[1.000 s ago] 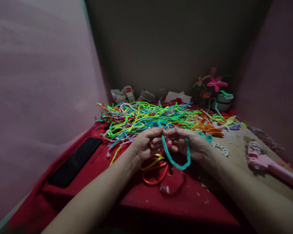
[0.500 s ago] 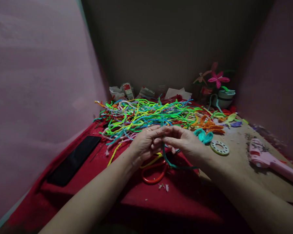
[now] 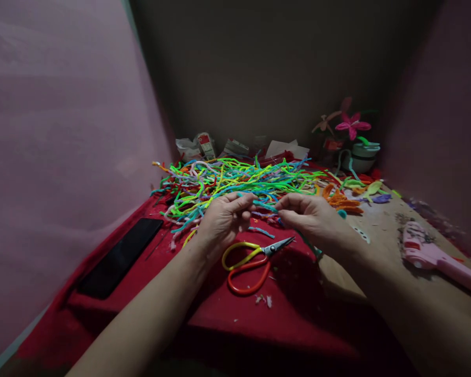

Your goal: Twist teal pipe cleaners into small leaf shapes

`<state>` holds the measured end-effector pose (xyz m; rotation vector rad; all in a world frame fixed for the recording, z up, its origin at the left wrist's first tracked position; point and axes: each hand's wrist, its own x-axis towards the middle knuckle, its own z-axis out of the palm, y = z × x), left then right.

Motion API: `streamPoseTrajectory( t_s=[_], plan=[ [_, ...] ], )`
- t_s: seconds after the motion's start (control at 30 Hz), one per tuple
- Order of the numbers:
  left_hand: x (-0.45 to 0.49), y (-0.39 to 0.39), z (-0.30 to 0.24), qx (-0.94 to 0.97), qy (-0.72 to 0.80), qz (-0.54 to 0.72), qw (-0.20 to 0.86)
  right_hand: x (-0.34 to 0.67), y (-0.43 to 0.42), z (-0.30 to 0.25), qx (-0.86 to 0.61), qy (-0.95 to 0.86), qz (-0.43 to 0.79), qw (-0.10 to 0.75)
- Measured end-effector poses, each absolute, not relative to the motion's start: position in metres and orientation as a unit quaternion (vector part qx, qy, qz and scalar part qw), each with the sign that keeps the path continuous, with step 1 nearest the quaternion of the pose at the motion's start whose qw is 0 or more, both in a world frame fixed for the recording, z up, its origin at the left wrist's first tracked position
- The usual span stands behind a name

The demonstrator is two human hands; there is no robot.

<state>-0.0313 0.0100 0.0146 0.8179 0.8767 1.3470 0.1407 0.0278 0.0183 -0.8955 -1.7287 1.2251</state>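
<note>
A teal pipe cleaner (image 3: 265, 207) stretches between my two hands, in front of a heap of coloured pipe cleaners (image 3: 235, 178). My left hand (image 3: 224, 217) pinches one end of it between thumb and fingers. With thumb and forefinger, my right hand (image 3: 312, 213) grips it further right, and a darker length hangs below that hand. On the red cloth (image 3: 215, 309) under the hands lie scissors (image 3: 249, 266) with one yellow and one red handle, blades pointing up and right. A short blue-teal piece (image 3: 262, 231) rests just above the blades.
A black phone (image 3: 121, 256) lies at left. On the cardboard (image 3: 380, 272) at right are a pink glue gun (image 3: 435, 256), orange petals (image 3: 341, 199) and a holed disc (image 3: 361, 234), partly hidden by my right arm. A pot (image 3: 364, 157) and pink flower (image 3: 352, 125) stand behind.
My hands have moved apart, with the teal pipe cleaner now drawn sideways between them instead of hanging down. The scissors have come into full view. My right arm now covers part of the disc.
</note>
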Motion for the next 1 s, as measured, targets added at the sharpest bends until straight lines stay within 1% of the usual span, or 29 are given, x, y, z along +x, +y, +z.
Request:
streamPoseTrajectory(
  t_s=[0.07,0.13,0.17,0.2,0.23,0.3,0.37,0.47,0.53,0.6,0.73,0.87,0.93,1.0],
  plan=[
    [-0.030,0.010,0.013,0.337,0.380,0.593,0.625,0.144,0.025,0.017,-0.371,-0.713,0.332,0.494],
    [-0.029,0.011,0.011,0.313,0.361,0.610,0.633,0.145,0.017,0.014,-0.354,-0.727,0.128,0.574],
    [-0.029,0.012,0.011,0.301,0.347,0.617,0.639,0.145,0.012,0.012,-0.326,-0.737,0.054,0.589],
    [-0.028,0.012,0.010,0.289,0.334,0.621,0.647,0.144,0.006,0.009,-0.294,-0.757,0.015,0.583],
    [-0.028,0.012,0.011,0.279,0.322,0.625,0.654,0.141,0.001,0.005,-0.266,-0.785,0.010,0.560],
    [-0.029,0.012,0.012,0.259,0.309,0.622,0.671,0.134,-0.004,-0.001,-0.245,-0.833,0.073,0.491],
    [-0.029,0.011,0.013,0.250,0.305,0.615,0.683,0.126,-0.005,-0.005,-0.287,-0.811,0.201,0.469],
    [-0.027,0.009,0.012,0.283,0.313,0.594,0.685,0.120,0.001,-0.003,-0.345,-0.681,0.439,0.474],
    [-0.024,0.006,0.011,0.321,0.328,0.577,0.676,0.121,0.003,0.003,-0.348,-0.597,0.532,0.489],
    [-0.020,0.002,0.010,0.355,0.341,0.570,0.658,0.123,0.002,0.008,-0.336,-0.566,0.553,0.511],
    [-0.014,-0.001,0.008,0.405,0.349,0.572,0.621,0.125,0.002,0.009,-0.316,-0.543,0.554,0.546],
    [-0.015,0.002,0.007,0.462,0.374,0.532,0.603,0.126,0.013,0.005,-0.278,-0.486,0.620,0.550],
    [-0.018,0.000,0.009,0.517,0.441,0.485,0.551,0.130,0.020,0.007,-0.289,-0.466,0.624,0.556],
    [-0.023,-0.006,0.013,0.607,0.525,0.397,0.444,0.136,0.024,0.011,-0.316,-0.461,0.612,0.560]
  ],
)
